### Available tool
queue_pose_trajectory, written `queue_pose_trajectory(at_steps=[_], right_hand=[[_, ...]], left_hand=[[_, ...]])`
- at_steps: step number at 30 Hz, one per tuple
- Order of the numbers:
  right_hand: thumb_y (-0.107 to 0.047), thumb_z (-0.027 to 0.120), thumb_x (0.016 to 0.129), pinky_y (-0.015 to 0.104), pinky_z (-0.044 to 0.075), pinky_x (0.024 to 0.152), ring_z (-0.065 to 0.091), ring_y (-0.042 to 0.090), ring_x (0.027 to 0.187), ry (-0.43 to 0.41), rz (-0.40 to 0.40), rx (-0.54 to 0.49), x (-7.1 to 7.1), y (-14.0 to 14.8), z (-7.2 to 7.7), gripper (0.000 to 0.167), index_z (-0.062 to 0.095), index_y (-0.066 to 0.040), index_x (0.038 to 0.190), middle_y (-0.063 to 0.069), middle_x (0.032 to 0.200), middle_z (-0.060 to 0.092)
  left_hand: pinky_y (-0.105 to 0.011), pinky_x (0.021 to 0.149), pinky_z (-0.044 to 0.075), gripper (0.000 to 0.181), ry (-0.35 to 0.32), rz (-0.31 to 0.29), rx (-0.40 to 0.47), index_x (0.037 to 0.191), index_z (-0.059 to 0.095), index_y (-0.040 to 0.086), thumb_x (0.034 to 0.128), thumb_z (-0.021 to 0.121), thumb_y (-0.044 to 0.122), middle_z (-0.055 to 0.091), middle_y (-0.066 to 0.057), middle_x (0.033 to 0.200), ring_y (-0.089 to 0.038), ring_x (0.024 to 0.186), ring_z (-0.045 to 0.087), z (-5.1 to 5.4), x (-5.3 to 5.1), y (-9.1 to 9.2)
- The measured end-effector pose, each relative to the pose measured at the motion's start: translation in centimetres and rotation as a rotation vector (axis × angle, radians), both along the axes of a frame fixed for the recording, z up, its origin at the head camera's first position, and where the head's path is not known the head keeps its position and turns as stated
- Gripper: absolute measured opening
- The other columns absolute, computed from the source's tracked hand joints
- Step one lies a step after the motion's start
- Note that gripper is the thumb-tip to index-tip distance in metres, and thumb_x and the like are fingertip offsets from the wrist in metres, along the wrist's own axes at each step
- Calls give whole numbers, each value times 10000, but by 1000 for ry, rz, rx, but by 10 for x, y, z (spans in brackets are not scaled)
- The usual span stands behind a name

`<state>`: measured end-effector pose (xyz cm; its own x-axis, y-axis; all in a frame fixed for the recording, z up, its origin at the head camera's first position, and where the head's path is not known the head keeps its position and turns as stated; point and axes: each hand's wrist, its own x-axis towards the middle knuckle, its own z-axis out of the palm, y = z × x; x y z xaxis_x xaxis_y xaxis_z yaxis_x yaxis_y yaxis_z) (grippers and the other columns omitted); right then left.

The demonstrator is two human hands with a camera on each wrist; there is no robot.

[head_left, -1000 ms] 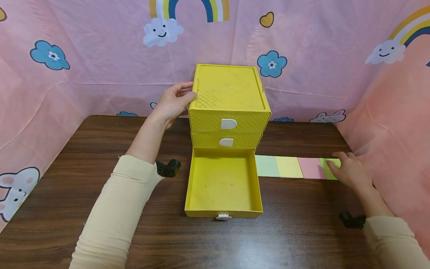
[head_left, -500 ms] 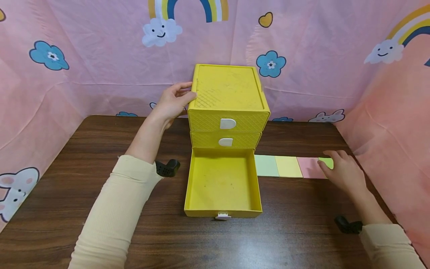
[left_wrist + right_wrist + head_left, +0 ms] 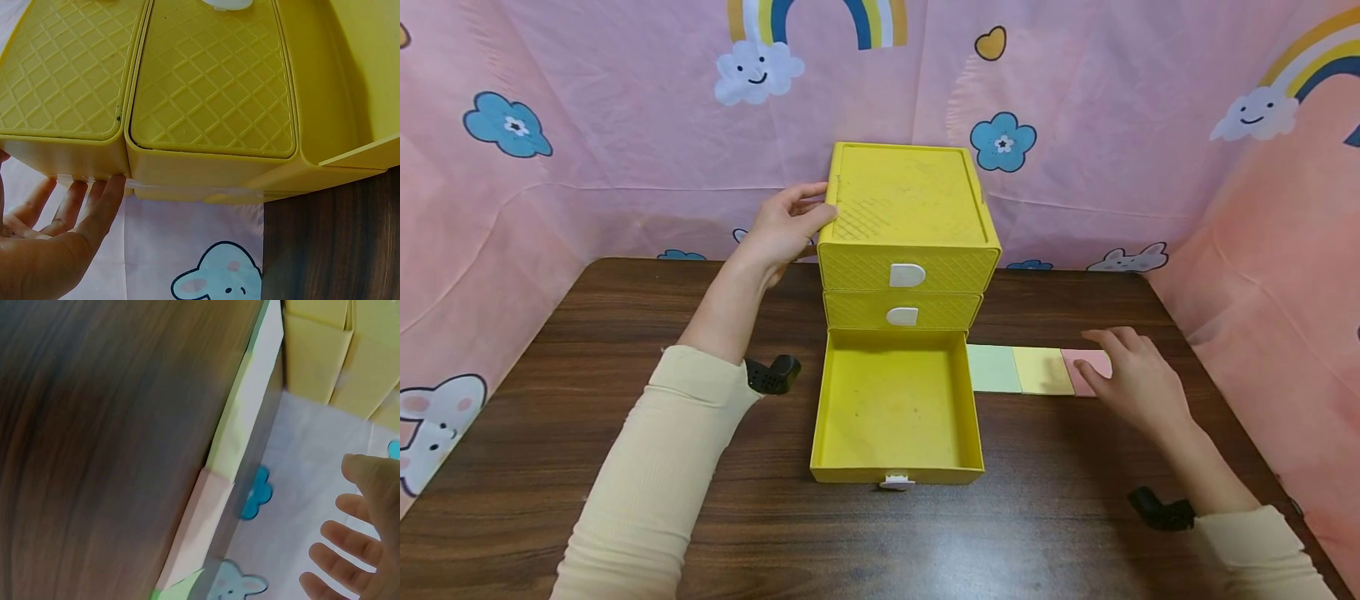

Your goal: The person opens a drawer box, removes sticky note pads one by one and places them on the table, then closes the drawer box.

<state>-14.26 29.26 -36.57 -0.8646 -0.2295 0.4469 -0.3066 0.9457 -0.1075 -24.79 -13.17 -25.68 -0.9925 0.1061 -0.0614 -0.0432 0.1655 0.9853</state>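
Observation:
A yellow three-drawer cabinet (image 3: 910, 192) stands at the middle of the table. Its bottom drawer (image 3: 895, 408) is pulled out with nothing in it; the upper two are closed. My left hand (image 3: 782, 229) rests against the cabinet's upper left side, fingers fairly straight in the left wrist view. To the cabinet's right lies a row of sticky note pads: mint (image 3: 995, 368), pale yellow (image 3: 1045, 372) and pink (image 3: 1081, 377). Above the row's right end hovers my right hand (image 3: 1138, 383), fingers spread and holding nothing. It hides the bright green pad (image 3: 182, 586) from the head view.
The dark wooden table (image 3: 1045, 517) extends in front and to both sides. A pink patterned cloth (image 3: 1097, 183) hangs behind and along the sides. White tabs (image 3: 907, 275) serve as drawer handles. Each wrist carries a small black device (image 3: 773, 375).
My right hand has moved left along the pads, from the bright green one toward the pink one. The left hand stays at the cabinet's side, and the pads have not moved.

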Motion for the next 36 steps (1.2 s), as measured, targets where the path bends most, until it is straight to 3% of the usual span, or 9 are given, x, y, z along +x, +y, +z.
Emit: queue_pose_trajectory(at_steps=[8,17,28,36], right_hand=[[-184,760,710,493,484,653,562,379,859,99,130,23,4,-23,3,423,622,-42,1084,164,1005,587],[-229,773,700,438,503,617,562,322,858,85,176,71,13,-44,10,479,613,-72,1124,127,1022,581],[-197,759,687,392,508,670,574,294,855,147,367,45,21,-73,10,467,623,-50,1108,118,1022,595],[-216,764,703,398,525,711,592,283,908,122,424,65,33,-95,14,462,626,-79,1123,97,1077,599]], left_hand=[[-323,848,508,487,-3,2,-5,1384,414,238,918,552,263,424,-51,1358,-149,947,535,0,0,0],[-341,877,498,485,0,3,0,1384,414,232,919,550,262,426,-55,1352,-158,971,523,-1,0,0],[-366,900,482,494,-5,5,8,1389,407,228,918,551,254,410,-54,1372,-171,1017,511,-1,-1,0],[-402,942,458,504,-5,-1,17,1398,395,222,918,551,245,391,-57,1390,-204,1143,480,-1,0,0]])
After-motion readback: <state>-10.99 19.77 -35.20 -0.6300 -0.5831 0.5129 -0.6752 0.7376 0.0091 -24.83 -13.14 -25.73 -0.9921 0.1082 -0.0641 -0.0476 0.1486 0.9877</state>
